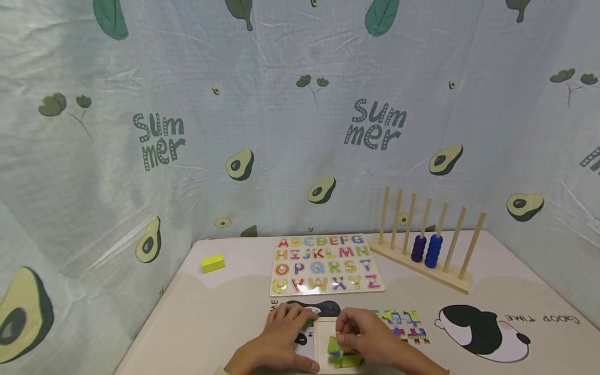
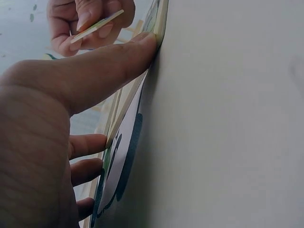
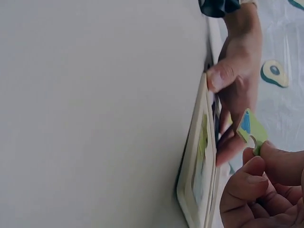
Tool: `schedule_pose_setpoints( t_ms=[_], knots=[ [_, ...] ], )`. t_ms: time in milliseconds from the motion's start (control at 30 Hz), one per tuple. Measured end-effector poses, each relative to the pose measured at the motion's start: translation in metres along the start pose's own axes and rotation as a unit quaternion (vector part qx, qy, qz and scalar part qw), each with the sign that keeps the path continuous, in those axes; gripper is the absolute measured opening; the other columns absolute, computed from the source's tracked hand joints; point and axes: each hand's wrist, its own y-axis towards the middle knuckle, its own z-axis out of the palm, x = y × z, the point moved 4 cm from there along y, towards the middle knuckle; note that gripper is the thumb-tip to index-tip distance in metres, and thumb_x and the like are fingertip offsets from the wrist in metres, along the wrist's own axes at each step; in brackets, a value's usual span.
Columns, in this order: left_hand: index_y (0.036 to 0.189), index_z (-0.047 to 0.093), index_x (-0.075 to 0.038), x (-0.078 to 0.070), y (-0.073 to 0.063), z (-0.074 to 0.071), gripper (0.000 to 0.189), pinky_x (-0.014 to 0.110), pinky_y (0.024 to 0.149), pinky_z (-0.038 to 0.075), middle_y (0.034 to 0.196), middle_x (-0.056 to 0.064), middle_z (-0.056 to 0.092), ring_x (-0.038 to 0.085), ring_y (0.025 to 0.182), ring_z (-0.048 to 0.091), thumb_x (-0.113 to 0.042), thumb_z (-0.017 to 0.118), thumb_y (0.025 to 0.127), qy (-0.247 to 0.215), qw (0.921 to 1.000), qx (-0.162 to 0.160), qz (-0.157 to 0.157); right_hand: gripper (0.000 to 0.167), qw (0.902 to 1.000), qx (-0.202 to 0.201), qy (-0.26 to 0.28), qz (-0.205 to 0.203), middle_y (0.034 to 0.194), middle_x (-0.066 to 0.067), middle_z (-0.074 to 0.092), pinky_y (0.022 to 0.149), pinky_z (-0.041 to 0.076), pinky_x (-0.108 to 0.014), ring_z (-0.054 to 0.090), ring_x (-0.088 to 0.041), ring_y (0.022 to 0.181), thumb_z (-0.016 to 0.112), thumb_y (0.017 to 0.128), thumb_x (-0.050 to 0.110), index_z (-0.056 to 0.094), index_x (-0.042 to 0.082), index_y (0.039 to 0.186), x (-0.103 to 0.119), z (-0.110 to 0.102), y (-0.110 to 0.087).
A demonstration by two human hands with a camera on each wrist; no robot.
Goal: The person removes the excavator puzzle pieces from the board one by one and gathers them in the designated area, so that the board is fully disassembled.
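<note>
My right hand (image 1: 370, 333) pinches a light green jigsaw piece (image 3: 256, 127) with a blue patch between thumb and fingertips. It holds the piece tilted just above a pale wooden puzzle tray (image 1: 323, 330). Inside the tray's near right part lie other green pieces (image 1: 349, 360), partly covered by the right hand. My left hand (image 1: 281, 336) rests along the tray's left side with fingers spread. Its thumb (image 2: 137, 50) presses the tray's near corner, while the other fingers reach toward the far end.
Right of the tray lies a patch of colourful jigsaw pieces (image 1: 412, 325). Behind stands an alphabet board (image 1: 328, 275), with a wooden peg rack (image 1: 452, 279) carrying dark blue rings at the back right. A yellow block (image 1: 213, 263) sits back left. Printed curtains hang behind the table.
</note>
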Motion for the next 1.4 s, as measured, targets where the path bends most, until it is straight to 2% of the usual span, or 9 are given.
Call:
schedule_pose_setpoints(
  t_ms=[233,433,767,900,1033,1267,1400],
  knots=[
    [0.136,0.050,-0.036,0.001,0.001,0.000,0.082,0.057,0.103,0.030,0.128,-0.010,0.047,0.019,0.115,0.035,-0.071,0.079,0.068,-0.001,0.9999,0.003,-0.012,0.006,0.9999,-0.012,0.002,-0.001,0.079,-0.003,0.060,0.055,0.046,-0.023,0.055,-0.009,0.064,0.066,0.097,0.008,0.062,0.004,0.097,-0.009,-0.021,-0.013],
    [0.136,0.050,-0.035,-0.001,0.000,0.001,0.082,0.059,0.105,0.028,0.127,-0.010,0.047,0.020,0.116,0.035,-0.070,0.080,0.068,-0.005,1.0000,0.002,-0.008,0.008,0.9996,-0.019,-0.021,0.006,0.077,-0.002,0.059,0.053,0.046,-0.024,0.055,-0.008,0.060,0.068,0.096,0.009,0.061,0.005,0.097,-0.021,-0.036,-0.027],
    [0.136,0.050,-0.037,0.002,0.002,0.006,0.082,0.058,0.105,0.029,0.130,-0.010,0.048,0.020,0.115,0.035,-0.069,0.080,0.067,-0.008,0.9998,0.005,-0.017,0.012,0.9966,-0.012,-0.048,0.065,0.073,-0.004,0.059,0.054,0.048,-0.025,0.057,-0.016,0.062,0.073,0.092,0.007,0.061,0.006,0.094,-0.038,-0.053,-0.045],
    [0.136,0.050,-0.037,0.001,0.002,0.005,0.081,0.059,0.106,0.028,0.132,-0.009,0.048,0.020,0.116,0.035,-0.069,0.080,0.068,-0.008,0.9998,0.004,-0.015,0.017,0.9947,-0.017,-0.077,0.066,0.070,-0.002,0.059,0.051,0.047,-0.025,0.056,-0.016,0.058,0.075,0.089,0.007,0.059,0.008,0.091,-0.041,-0.054,-0.045],
    [0.136,0.051,-0.035,0.000,0.001,0.004,0.081,0.059,0.106,0.028,0.130,-0.010,0.048,0.019,0.114,0.035,-0.068,0.081,0.068,-0.012,0.9999,0.001,-0.012,0.020,0.9907,-0.027,-0.115,0.067,0.066,-0.001,0.057,0.047,0.041,-0.024,0.053,-0.013,0.054,0.076,0.088,0.005,0.056,0.009,0.089,-0.040,-0.052,-0.044],
    [0.137,0.051,-0.034,-0.003,-0.001,0.001,0.081,0.058,0.105,0.029,0.128,-0.010,0.048,0.019,0.114,0.035,-0.067,0.081,0.069,-0.010,0.9999,-0.001,-0.007,0.024,0.9760,-0.055,-0.164,0.132,0.065,-0.003,0.054,0.046,0.035,-0.023,0.051,-0.014,0.051,0.080,0.085,0.008,0.056,0.010,0.085,-0.036,-0.049,-0.041],
    [0.136,0.051,-0.033,-0.004,-0.002,0.001,0.081,0.058,0.105,0.029,0.128,-0.010,0.048,0.019,0.115,0.035,-0.067,0.081,0.069,-0.009,0.9999,-0.003,-0.008,0.024,0.9716,-0.061,-0.178,0.144,0.065,-0.004,0.053,0.045,0.034,-0.023,0.050,-0.013,0.050,0.081,0.084,0.008,0.056,0.011,0.083,-0.034,-0.047,-0.040]
  ],
)
